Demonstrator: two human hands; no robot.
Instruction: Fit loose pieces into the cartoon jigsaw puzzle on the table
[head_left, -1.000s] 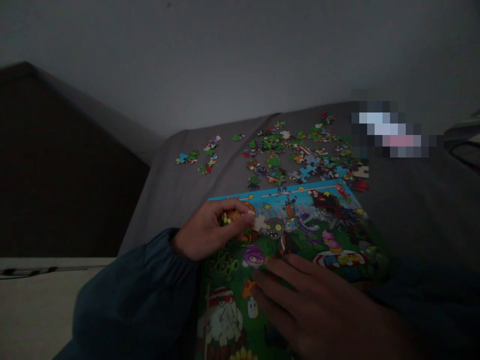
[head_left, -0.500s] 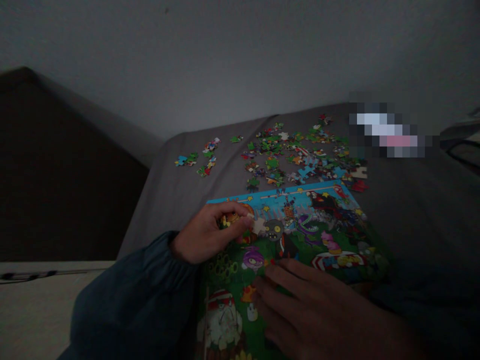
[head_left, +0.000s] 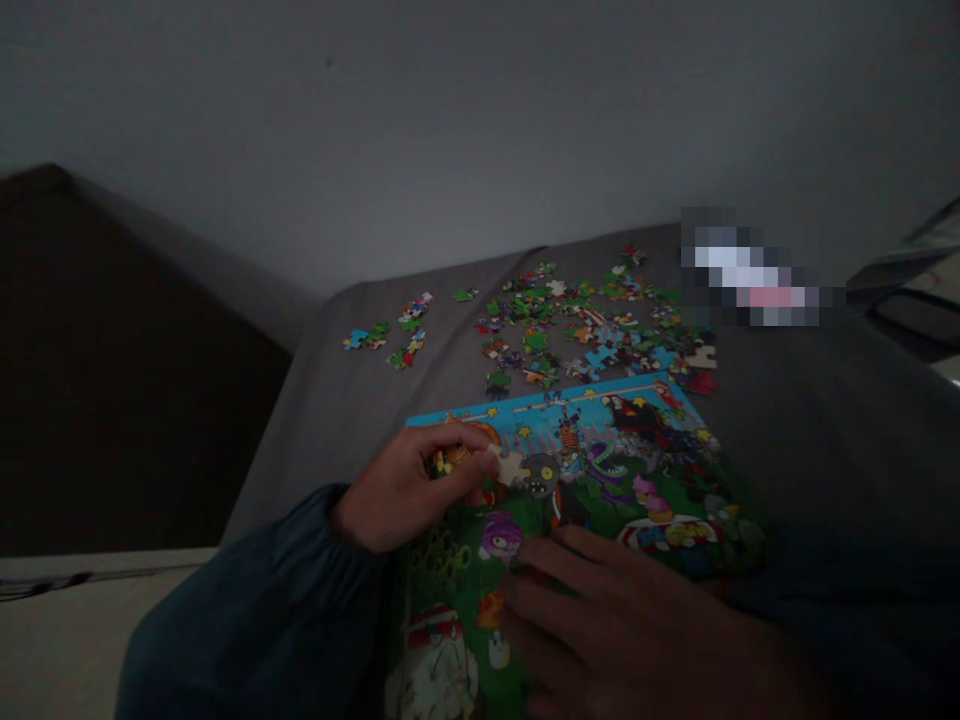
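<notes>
A jigsaw puzzle (head_left: 592, 490) with cartoon zombies and plants lies in front of me, its blue top edge away from me. My left hand (head_left: 416, 485) reaches over its upper left part, thumb and forefinger pinched on a puzzle piece, mostly hidden by the fingers. Right beside those fingertips shows a cream, jigsaw-shaped patch (head_left: 510, 466); whether it is a piece's back or a gap I cannot tell. My right hand (head_left: 600, 620) rests over the lower middle of the puzzle, fingers slightly bent and apart, covering part of the picture. Nothing shows in it.
Many loose puzzle pieces (head_left: 536, 340) are scattered beyond the puzzle on the grey cloth (head_left: 322, 400), with a small group (head_left: 367, 338) to the left. A pixelated object (head_left: 750, 270) lies at the back right. Behind stands a pale wall (head_left: 450, 130); a dark panel (head_left: 112, 380) is at left.
The whole view has shifted slightly, with the cloth and puzzle sitting a little lower and further left. Both hands keep nearly the same places over the puzzle.
</notes>
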